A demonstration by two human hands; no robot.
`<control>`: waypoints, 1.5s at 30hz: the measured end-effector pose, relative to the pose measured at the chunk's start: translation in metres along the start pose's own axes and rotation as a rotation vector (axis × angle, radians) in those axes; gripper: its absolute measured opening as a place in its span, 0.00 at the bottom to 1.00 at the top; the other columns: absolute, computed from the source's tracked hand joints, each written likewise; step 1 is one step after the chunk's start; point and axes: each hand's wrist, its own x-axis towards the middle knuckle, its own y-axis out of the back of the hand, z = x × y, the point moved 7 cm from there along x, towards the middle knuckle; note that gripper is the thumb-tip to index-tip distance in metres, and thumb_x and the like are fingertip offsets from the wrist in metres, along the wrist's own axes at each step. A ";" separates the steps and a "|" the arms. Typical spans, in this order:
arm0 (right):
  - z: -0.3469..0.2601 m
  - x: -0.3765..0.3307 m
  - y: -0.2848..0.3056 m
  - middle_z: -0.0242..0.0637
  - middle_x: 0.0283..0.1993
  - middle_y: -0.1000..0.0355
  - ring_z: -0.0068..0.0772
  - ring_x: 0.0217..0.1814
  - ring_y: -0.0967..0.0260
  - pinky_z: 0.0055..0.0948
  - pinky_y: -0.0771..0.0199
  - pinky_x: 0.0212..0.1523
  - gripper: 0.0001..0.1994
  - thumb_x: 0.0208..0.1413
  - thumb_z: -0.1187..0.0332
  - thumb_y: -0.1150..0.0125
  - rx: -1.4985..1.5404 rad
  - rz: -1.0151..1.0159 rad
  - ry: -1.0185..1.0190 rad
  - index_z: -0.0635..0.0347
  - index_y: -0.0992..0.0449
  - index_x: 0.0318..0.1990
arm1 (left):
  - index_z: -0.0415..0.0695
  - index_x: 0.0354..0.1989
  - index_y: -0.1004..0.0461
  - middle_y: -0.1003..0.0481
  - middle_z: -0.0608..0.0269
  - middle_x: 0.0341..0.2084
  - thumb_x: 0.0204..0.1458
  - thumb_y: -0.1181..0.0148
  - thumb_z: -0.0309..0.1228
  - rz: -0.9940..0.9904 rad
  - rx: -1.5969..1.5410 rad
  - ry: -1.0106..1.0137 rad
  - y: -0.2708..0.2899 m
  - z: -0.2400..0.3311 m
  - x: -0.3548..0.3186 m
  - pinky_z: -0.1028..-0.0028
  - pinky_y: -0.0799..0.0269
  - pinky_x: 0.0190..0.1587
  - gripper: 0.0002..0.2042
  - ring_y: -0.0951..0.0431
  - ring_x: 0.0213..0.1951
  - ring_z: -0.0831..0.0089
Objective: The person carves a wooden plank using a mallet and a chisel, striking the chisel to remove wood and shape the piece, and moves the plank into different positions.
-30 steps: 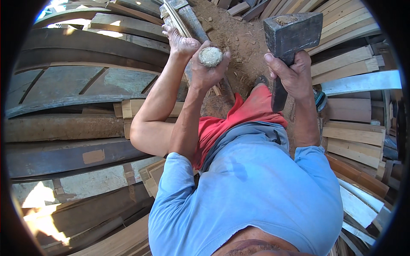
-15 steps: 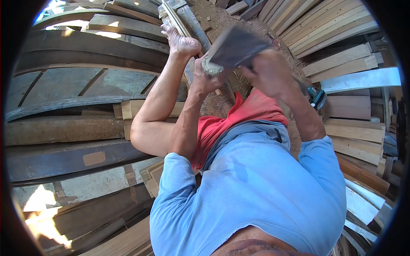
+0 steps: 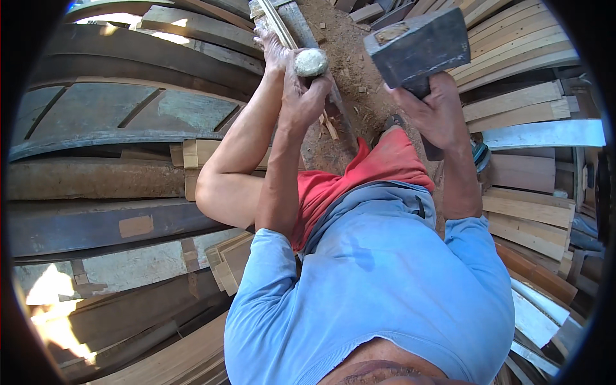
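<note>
My left hand (image 3: 301, 96) is wrapped round a chisel, whose pale, battered round handle end (image 3: 311, 62) faces up; its blade is hidden below the hand. Beneath it, narrow wood strips (image 3: 277, 22) lie along a worn plank (image 3: 295, 25), with my bare left foot (image 3: 271, 48) resting on them. To the right, my right hand (image 3: 433, 112) grips a hatchet by its dark handle. The hatchet's heavy, dark wedge-shaped head (image 3: 423, 51) is raised, apart from the chisel, with the wooden handle end showing in its eye.
Stacked boards (image 3: 96, 179) line the left side, and more planks (image 3: 520, 45) lie at the far right. A teal and black power tool (image 3: 480, 156) sits partly hidden behind my right forearm. Wood chips (image 3: 362, 90) are scattered on the dirt floor. My right foot (image 3: 396, 120) is beyond the red shorts.
The hatchet has moved away from the chisel, up and to the right, with my right hand. My left hand stays on the chisel, whose handle end is now fully visible.
</note>
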 end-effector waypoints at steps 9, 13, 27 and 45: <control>-0.014 0.002 -0.014 0.22 0.24 0.31 0.11 0.23 0.38 0.18 0.38 0.23 0.03 0.60 0.74 0.33 0.109 0.054 0.136 0.61 0.23 0.36 | 0.43 0.40 0.32 0.25 0.67 0.26 0.56 0.33 0.21 0.153 0.044 -0.093 0.047 0.016 -0.032 0.80 0.29 0.26 0.12 0.26 0.25 0.82; -0.022 0.005 -0.024 0.23 0.25 0.30 0.11 0.23 0.37 0.18 0.35 0.24 0.04 0.59 0.74 0.32 0.087 0.001 0.140 0.61 0.23 0.36 | 0.44 0.37 0.35 0.27 0.65 0.20 0.58 0.37 0.19 0.259 -0.069 -0.099 0.052 0.002 -0.048 0.78 0.32 0.19 0.11 0.27 0.19 0.79; -0.040 0.009 -0.033 0.28 0.32 0.23 0.15 0.31 0.31 0.23 0.29 0.32 0.05 0.59 0.74 0.34 0.043 -0.053 0.106 0.62 0.20 0.42 | 0.43 0.37 0.36 0.28 0.63 0.19 0.57 0.42 0.16 0.190 0.005 -0.087 0.054 -0.016 -0.052 0.76 0.32 0.19 0.09 0.27 0.18 0.77; -0.060 0.010 -0.034 0.24 0.22 0.29 0.12 0.22 0.36 0.18 0.38 0.23 0.05 0.57 0.75 0.30 0.103 0.005 0.253 0.62 0.21 0.31 | 0.41 0.36 0.30 0.29 0.70 0.28 0.48 0.34 0.20 0.298 0.136 -0.096 0.036 -0.015 -0.062 0.78 0.29 0.37 0.11 0.28 0.32 0.82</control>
